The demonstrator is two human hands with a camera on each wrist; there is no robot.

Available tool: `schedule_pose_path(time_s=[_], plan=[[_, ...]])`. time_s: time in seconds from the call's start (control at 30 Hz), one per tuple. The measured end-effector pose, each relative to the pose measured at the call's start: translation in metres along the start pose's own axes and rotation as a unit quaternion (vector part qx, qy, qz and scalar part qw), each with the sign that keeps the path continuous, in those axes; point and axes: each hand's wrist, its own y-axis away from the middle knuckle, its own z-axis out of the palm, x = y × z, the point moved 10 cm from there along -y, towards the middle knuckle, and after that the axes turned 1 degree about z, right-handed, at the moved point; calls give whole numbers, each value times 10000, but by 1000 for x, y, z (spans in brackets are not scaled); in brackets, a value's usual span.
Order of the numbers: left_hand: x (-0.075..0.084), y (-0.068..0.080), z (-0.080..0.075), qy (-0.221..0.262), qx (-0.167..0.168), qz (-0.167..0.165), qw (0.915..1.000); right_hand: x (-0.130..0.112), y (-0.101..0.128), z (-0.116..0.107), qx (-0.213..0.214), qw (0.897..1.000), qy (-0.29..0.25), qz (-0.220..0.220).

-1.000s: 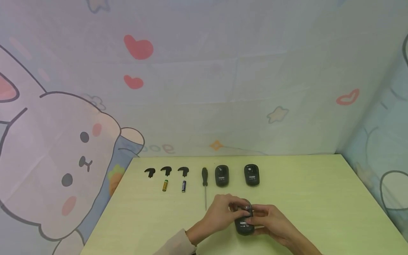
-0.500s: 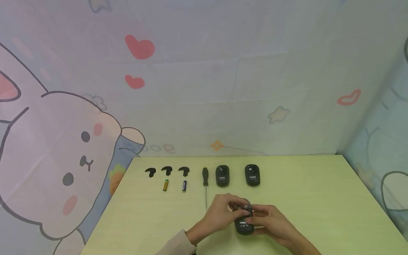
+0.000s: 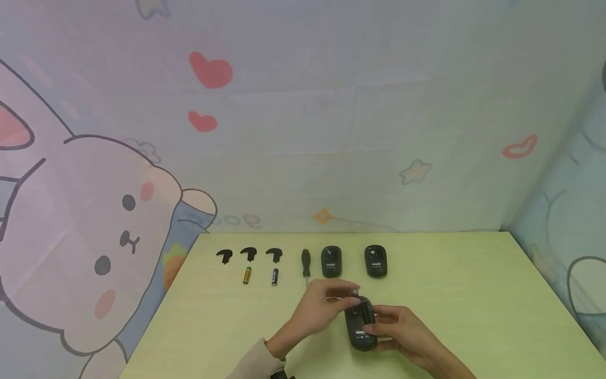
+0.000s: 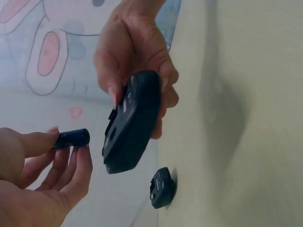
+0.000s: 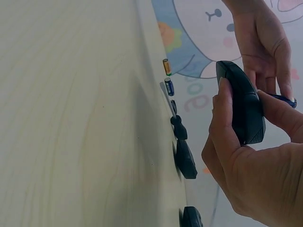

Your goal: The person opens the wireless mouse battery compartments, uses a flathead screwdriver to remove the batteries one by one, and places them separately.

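Centrally, right hand grips mouse; left hand pinches battery, screwdriver just behind, table roomy rightward.

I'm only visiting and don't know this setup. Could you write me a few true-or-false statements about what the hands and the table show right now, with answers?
1. The right hand holds a black mouse. True.
2. The left hand pinches a blue battery. True.
3. The screwdriver is in the left hand. False: it lies on the table.
4. Four loose batteries lie on the table. False: two, one yellow, one blue.
5. Two more mice lie beyond the hands. True.
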Motion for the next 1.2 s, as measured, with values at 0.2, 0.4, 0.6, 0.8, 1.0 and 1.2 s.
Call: schedule_pose_path(time_s=[0.2,0.4,0.6,0.8,1.0,1.2], plan=[[-13,-3,-10,1150,-169,-386,9925,0,2,-1,-13,10000,-33,-40],[-30,-6,-26,1907,-198,-715,9788,-2,4,-3,71,10000,1,-29],[-39,-5,-53,1989,-23,-804,9767,-6,7,-4,84,9999,11,-121],[-46,-5,-91,1717,350,-708,9820,-7,9,-6,70,9999,-67,-83],[-64,2,-135,1541,929,-951,9791,-11,11,-5,52,9999,-136,-90],[-103,7,-177,1543,1183,-1400,9709,-12,12,-4,26,9998,-154,-76]])
